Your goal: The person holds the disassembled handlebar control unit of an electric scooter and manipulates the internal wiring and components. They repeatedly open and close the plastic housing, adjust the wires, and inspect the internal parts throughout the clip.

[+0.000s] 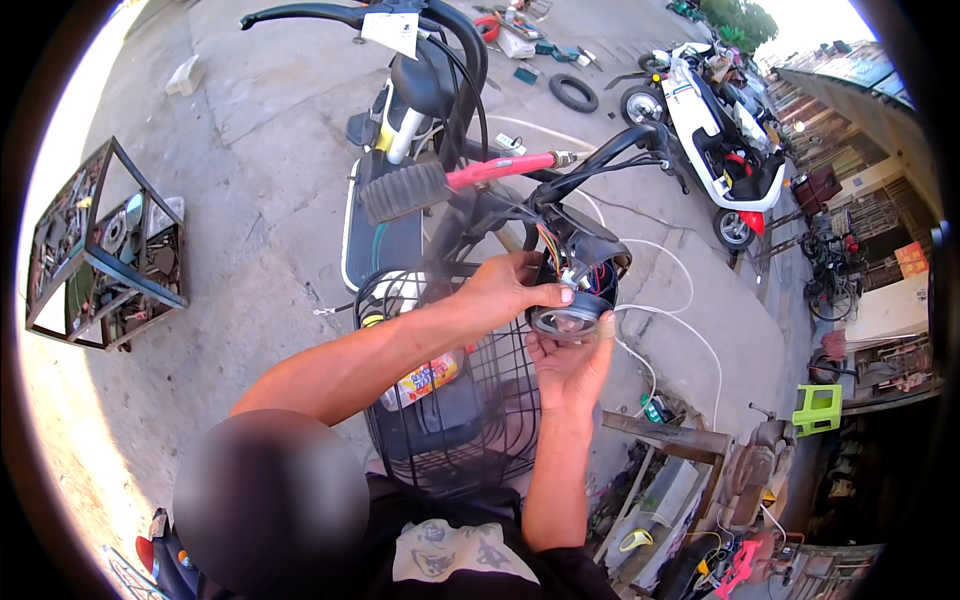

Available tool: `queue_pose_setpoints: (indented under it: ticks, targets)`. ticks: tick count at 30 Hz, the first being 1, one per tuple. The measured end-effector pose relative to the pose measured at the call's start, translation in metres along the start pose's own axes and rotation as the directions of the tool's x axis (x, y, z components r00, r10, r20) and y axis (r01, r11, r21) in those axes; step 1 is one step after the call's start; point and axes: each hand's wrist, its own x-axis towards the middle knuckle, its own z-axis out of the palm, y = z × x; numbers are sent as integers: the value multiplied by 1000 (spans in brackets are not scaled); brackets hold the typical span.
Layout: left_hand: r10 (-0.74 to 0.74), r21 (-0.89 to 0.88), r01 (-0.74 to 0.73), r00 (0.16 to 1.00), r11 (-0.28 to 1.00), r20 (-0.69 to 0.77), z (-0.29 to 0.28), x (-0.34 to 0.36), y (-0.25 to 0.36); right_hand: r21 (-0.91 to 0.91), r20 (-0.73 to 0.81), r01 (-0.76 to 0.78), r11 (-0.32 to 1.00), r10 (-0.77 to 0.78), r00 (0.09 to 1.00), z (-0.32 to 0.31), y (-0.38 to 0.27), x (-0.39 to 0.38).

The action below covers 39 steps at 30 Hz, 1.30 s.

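Observation:
Both my hands are on a round, clear-lensed lamp [568,319] at the front of a bike's dark housing [600,255]. My left hand [508,285] comes across from the left, thumb pressed on the lamp's top edge, its fingers partly hidden behind. Gripping from below is my right hand [570,368], thumb at the lamp's right side. Coloured wires [548,245] and white connectors spill from the open housing just above. Below, a black wire basket [450,440] holds bottles and bags. A grey ribbed pad on a pink handle [500,168] lies across the handlebars above.
At left stands a metal cart [105,245] of parts. A white scooter [715,140], a loose tyre [572,93] and a curling white hose [690,290] are behind and rightward. Lower right are a green stool [816,410], a wooden frame [665,432] and tools. A blurred round shape occupies the bottom left.

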Motion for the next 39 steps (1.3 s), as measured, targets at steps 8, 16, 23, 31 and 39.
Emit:
queue_pose_setpoints:
  ticks: [8,16,23,31,39]
  targets:
    - [31,-15,-31,999,999,12,3,-5,2,66,42,33,997,-35,999,27,6,-10]
    - [160,465,-133,987,875,-19,-12,-4,-1,34,10,129,991,-130,992,11,17,0]
    - [329,249,-284,930,926,-166,-16,-1,6,-91,7,321,943,-322,947,7,31,6]
    - [363,-40,-367,929,929,-78,-13,-1,6,-34,-11,276,961,-276,961,-7,30,7]
    - [352,3,-352,935,936,-49,-14,-3,4,5,-39,212,977,-212,977,-9,7,-6]
